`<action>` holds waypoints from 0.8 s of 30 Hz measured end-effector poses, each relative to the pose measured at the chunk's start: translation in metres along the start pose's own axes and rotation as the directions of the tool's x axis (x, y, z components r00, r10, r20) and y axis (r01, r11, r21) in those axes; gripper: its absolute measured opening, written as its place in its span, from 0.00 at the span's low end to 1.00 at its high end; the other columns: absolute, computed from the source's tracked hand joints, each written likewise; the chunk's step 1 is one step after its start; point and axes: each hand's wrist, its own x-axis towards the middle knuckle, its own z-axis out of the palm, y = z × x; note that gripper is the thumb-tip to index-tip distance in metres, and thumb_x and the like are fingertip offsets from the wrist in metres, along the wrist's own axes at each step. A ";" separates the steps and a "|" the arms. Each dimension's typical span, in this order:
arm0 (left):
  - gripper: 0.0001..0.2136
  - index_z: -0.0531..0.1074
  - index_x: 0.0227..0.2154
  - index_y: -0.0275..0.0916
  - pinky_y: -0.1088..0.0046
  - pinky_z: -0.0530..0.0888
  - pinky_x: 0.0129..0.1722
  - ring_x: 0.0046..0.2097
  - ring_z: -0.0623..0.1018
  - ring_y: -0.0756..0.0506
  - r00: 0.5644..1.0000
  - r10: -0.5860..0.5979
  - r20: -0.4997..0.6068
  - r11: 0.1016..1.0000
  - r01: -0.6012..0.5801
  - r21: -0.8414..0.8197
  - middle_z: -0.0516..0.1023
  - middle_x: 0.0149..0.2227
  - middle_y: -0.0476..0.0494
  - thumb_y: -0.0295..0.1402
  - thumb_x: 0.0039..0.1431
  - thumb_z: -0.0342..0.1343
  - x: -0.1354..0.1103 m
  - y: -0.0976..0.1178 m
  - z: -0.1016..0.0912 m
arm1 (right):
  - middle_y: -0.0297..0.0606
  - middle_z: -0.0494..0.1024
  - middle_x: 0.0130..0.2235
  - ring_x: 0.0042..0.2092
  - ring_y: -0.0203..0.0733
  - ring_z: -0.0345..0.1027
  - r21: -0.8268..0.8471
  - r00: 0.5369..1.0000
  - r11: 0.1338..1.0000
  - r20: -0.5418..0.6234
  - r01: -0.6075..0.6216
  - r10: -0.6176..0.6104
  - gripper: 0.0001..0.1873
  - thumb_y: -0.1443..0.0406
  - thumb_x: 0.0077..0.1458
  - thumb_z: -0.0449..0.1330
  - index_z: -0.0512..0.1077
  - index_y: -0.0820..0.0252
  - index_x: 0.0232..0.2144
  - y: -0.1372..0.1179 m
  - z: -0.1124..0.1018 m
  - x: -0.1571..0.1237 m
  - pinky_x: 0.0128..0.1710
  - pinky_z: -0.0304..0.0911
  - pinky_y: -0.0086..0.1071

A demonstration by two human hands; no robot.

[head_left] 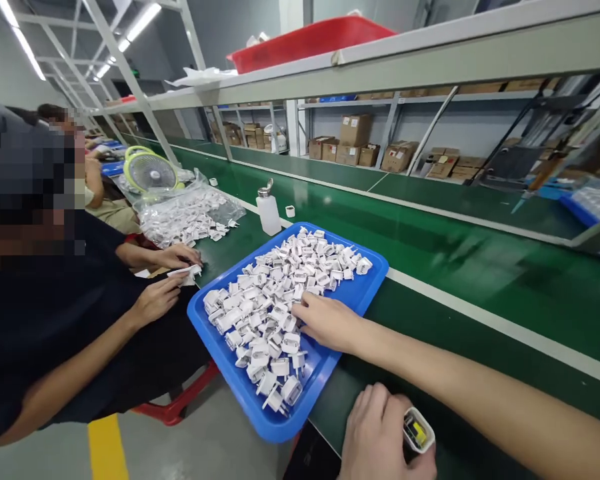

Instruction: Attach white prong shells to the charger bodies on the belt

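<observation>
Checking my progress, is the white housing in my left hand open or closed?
Open: the white housing has an uncovered end, showing a yellow part inside.

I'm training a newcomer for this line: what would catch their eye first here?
First, the blue tray mid-picture, heaped with white plugs, the right hand in among them. Next, the open casing in the left hand at the bottom edge, showing a yellow part inside. Above, the red tray stands out on the shelf.
</observation>
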 end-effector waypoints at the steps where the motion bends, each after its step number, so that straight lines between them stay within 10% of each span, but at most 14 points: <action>1: 0.18 0.70 0.40 0.45 0.62 0.77 0.34 0.35 0.77 0.41 1.000 0.001 0.012 1.000 -0.001 -0.008 0.74 0.34 0.47 0.27 0.45 0.64 0.000 0.002 -0.004 | 0.45 0.73 0.48 0.46 0.48 0.74 0.008 1.000 1.000 0.000 -0.013 0.013 0.09 0.66 0.65 0.62 0.70 0.59 0.47 -0.001 0.003 -0.001 0.39 0.71 0.37; 9: 0.26 0.67 0.57 0.45 0.59 0.79 0.49 0.51 0.80 0.37 0.987 0.045 0.155 0.997 -0.035 -0.067 0.79 0.52 0.43 0.26 0.55 0.64 0.006 0.005 -0.016 | 0.49 0.71 0.54 0.49 0.52 0.72 0.047 0.993 0.993 -0.024 -0.113 0.114 0.16 0.71 0.66 0.55 0.65 0.60 0.55 -0.012 0.011 -0.007 0.42 0.72 0.42; 24: 0.20 0.70 0.49 0.44 0.61 0.78 0.43 0.45 0.81 0.39 0.978 0.052 0.201 0.998 -0.042 -0.051 0.80 0.45 0.47 0.26 0.54 0.65 0.010 0.011 -0.020 | 0.44 0.70 0.51 0.47 0.46 0.69 0.122 0.974 0.987 -0.184 -0.108 0.129 0.17 0.70 0.65 0.57 0.68 0.54 0.56 0.003 0.026 -0.003 0.32 0.59 0.33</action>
